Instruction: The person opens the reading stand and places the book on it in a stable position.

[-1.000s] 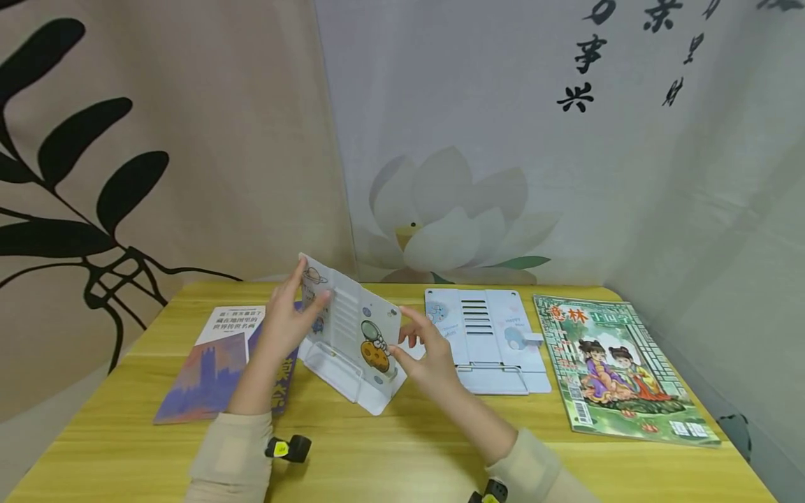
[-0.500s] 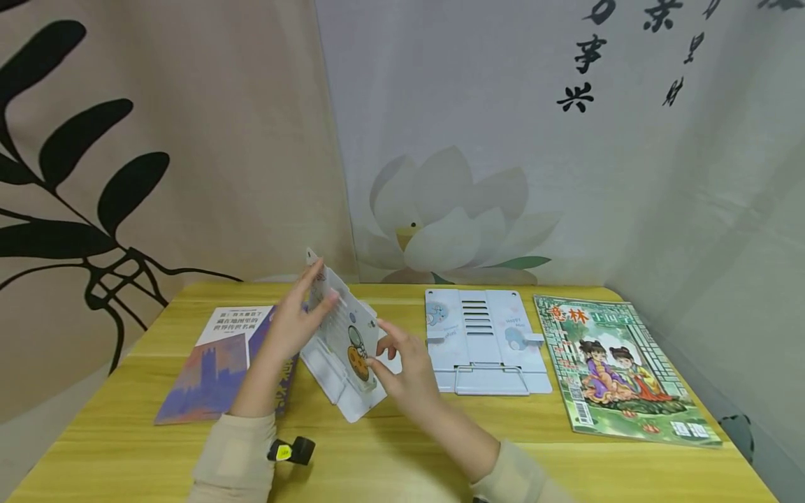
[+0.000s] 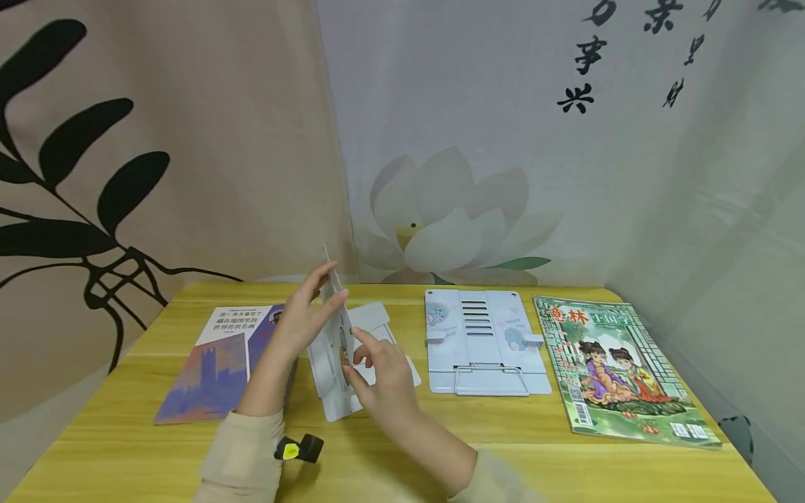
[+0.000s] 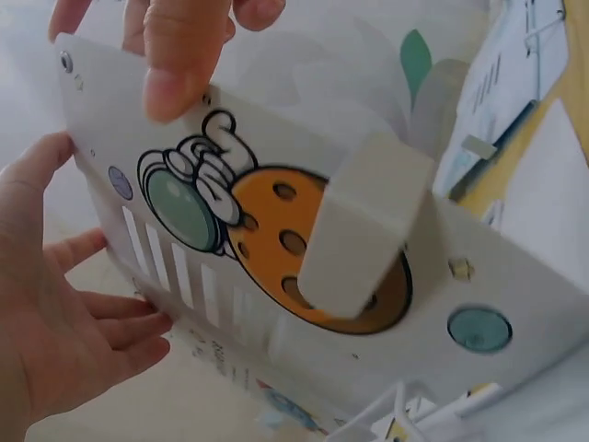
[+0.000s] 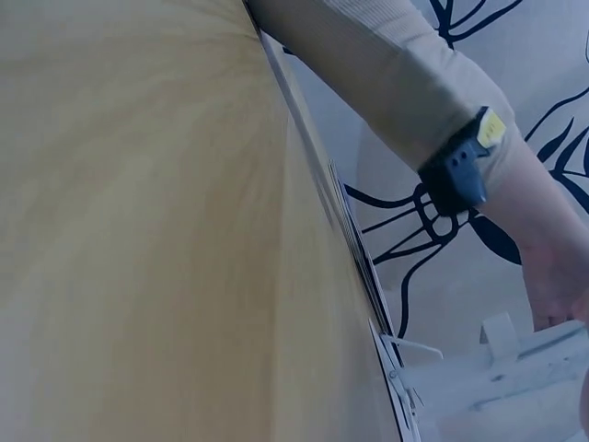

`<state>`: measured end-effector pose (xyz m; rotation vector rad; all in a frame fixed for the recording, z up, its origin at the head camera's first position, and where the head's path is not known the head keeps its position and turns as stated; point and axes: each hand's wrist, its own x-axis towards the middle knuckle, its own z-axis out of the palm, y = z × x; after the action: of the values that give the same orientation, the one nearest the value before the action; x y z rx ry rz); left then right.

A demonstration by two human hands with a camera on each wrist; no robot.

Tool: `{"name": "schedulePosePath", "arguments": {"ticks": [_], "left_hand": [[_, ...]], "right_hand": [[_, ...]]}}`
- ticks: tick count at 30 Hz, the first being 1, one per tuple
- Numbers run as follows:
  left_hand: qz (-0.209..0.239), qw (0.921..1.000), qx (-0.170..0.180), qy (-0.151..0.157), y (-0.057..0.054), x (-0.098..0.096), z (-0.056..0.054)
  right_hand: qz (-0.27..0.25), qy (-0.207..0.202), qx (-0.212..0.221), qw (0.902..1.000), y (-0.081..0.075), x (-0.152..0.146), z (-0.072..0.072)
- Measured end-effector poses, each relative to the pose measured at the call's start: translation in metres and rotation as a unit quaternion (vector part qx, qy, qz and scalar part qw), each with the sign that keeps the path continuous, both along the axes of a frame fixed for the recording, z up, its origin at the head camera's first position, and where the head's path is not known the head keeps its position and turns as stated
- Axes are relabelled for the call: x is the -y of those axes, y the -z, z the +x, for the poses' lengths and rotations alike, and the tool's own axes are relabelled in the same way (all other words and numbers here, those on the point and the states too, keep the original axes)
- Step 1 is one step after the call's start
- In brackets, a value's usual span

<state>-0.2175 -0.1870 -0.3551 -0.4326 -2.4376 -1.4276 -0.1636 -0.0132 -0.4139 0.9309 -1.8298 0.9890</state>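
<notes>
A white book stand [image 3: 333, 404], printed with an astronaut on an orange planet, stands tilted and almost edge-on in the head view. My left hand [image 3: 302, 321] grips its upper edge, thumb on one side and fingers on the other. At the opposite edge my right hand [image 3: 386, 370] pinches the panel between thumb and bent fingers. In the left wrist view the printed face shows large, with a white tab [image 4: 368, 221] sticking out over the planet. Slots and a wire holder are visible on the stand. The right wrist view catches only a pale part of the stand [image 5: 515, 391], low at the right.
A second, bluish-white book stand [image 3: 453, 356] lies flat to the right, its wire holder toward me. Beyond it is a green magazine [image 3: 629, 377]. Books with a purple cover [image 3: 214, 377] lie at the left, partly behind my left forearm. A printed curtain hangs behind the table.
The book stand has turned from facing me to nearly edge-on. My right hand has moved left along with it, and my left hand has shifted slightly right. Both kept hold.
</notes>
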Motion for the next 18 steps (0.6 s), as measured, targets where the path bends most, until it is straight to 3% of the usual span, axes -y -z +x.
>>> {"name": "schedulePosePath", "arguments": {"ticks": [4, 10, 14, 18], "left_hand": [[0.024, 0.9993, 0.027, 0.014, -0.004, 0.001, 0.003], [0.061, 0.9957, 0.063, 0.032, -0.005, 0.005, 0.005], [0.086, 0.9934, 0.056, 0.051, -0.001, 0.007, 0.001], [0.123, 0.9881, 0.052, 0.076, 0.004, 0.013, -0.004]], "right_hand": [[0.006, -0.011, 0.000, 0.9999, 0.001, 0.003, 0.002], [0.022, -0.060, 0.024, 0.9977, 0.004, -0.010, -0.006], [0.047, -0.054, 0.129, 0.9890, 0.011, -0.028, -0.019], [0.117, -0.003, 0.259, 0.9588, 0.022, -0.044, -0.037]]}}
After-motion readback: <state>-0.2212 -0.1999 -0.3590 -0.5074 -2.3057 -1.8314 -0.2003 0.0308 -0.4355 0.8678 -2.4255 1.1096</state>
